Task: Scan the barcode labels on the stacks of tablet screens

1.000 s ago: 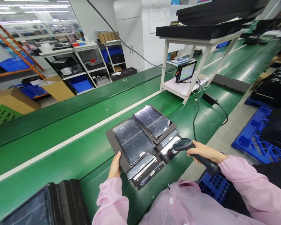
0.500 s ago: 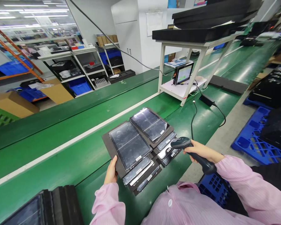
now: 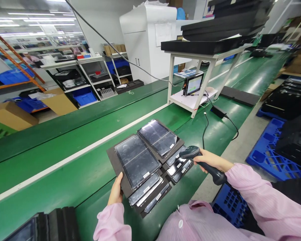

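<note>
My right hand (image 3: 210,160) is wrapped round the handle of a black barcode scanner (image 3: 190,152). The scanner's head is over the right-hand tablets, close to their white labels. At the left edge of a dark foam tray (image 3: 114,160), my left hand (image 3: 116,190) grips with the thumb on top; its other fingers are mostly hidden underneath. Two tablets, a left one (image 3: 137,160) and a right one (image 3: 158,137), lie screen up on the tray. Nearer to me, the labelled edges of several more tablets (image 3: 144,189) stick out in stepped layers.
The green conveyor bench (image 3: 90,164) runs across. A white stand (image 3: 183,102) carries a small lit screen (image 3: 193,84) below and black foam trays (image 3: 188,47) on top. A power adapter (image 3: 218,111) and cables lie right; more stacked foam (image 3: 61,224) sits at lower left.
The view has shifted slightly, so the tray, tablets and both hands appear a little lower and further left. Both holds are unchanged, and the scanner stays over the right-hand tablets.
</note>
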The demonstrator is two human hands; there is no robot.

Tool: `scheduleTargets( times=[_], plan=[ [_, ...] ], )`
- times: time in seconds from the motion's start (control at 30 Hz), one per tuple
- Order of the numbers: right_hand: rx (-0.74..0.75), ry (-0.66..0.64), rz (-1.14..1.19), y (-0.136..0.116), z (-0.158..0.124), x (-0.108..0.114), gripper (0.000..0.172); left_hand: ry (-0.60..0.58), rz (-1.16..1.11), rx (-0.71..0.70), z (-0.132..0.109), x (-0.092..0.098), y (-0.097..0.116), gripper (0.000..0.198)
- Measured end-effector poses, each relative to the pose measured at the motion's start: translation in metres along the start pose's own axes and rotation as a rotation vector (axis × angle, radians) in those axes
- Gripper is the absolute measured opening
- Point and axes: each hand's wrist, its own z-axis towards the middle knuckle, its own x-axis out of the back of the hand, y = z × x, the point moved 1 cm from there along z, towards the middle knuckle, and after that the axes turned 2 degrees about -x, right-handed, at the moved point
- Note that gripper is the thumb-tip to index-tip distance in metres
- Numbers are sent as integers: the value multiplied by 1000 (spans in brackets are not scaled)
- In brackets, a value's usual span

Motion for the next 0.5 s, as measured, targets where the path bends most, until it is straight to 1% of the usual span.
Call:
scheduleTargets(
  times=[0.07, 0.13, 0.2, 0.37, 0.5],
  plan=[
    [-12, -13, -1, 1, -1, 0, 35, 4, 2, 8, -2, -1, 1, 27],
    [-32, -22, -2, 7, -3, 0, 40, 8, 7, 15, -3, -2, 2, 29],
    [-59, -23, 5, 19, -6, 1, 42, 8, 6, 15, -2, -2, 2, 28],
    [-125, -15, 63, 59, -15, 2, 44, -9, 8, 28, 3, 2, 1, 25],
    [-124, -28, 75, 78, -22, 0, 44, 7, 22, 19, 9, 2, 1, 27]
  ],
)
